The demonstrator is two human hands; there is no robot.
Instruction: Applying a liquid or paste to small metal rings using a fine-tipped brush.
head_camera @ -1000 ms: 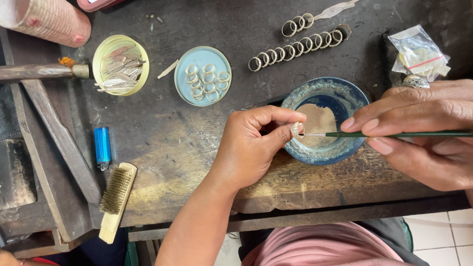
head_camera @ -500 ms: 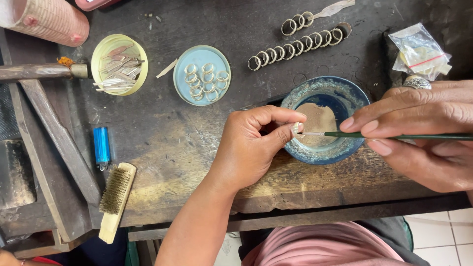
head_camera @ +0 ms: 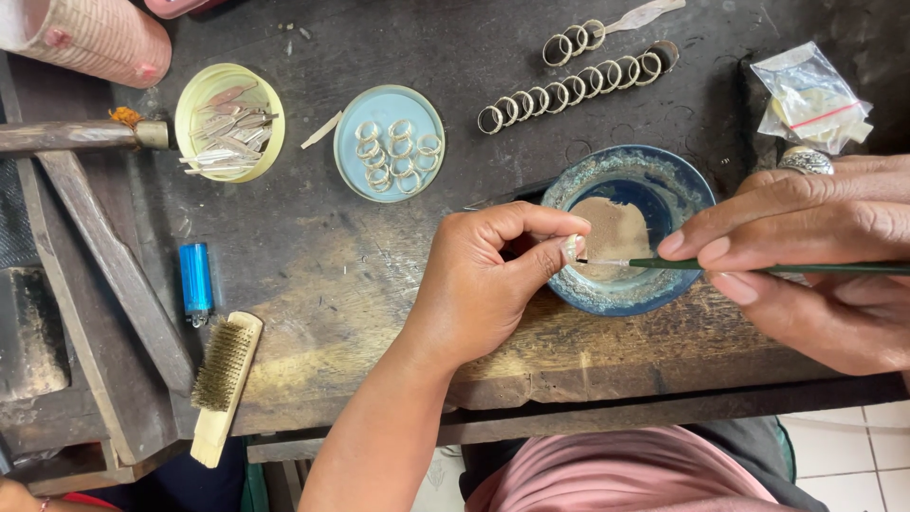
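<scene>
My left hand (head_camera: 479, 284) pinches a small silver ring (head_camera: 572, 248) between thumb and forefinger at the rim of a blue bowl (head_camera: 664, 175) that holds brownish paste. My right hand (head_camera: 815, 261) holds a thin green brush (head_camera: 758, 267) level, with its fine tip touching the ring. A bulky silver ring sits on one finger of my right hand.
On the dark worn bench lie a light blue lid of several rings (head_camera: 389, 142), a yellow lid of metal bits (head_camera: 227, 121), two rows of rings (head_camera: 578, 81), a plastic bag (head_camera: 810, 95), a blue lighter (head_camera: 196, 280), a wire brush (head_camera: 223, 379) and a wooden bench peg (head_camera: 76, 137).
</scene>
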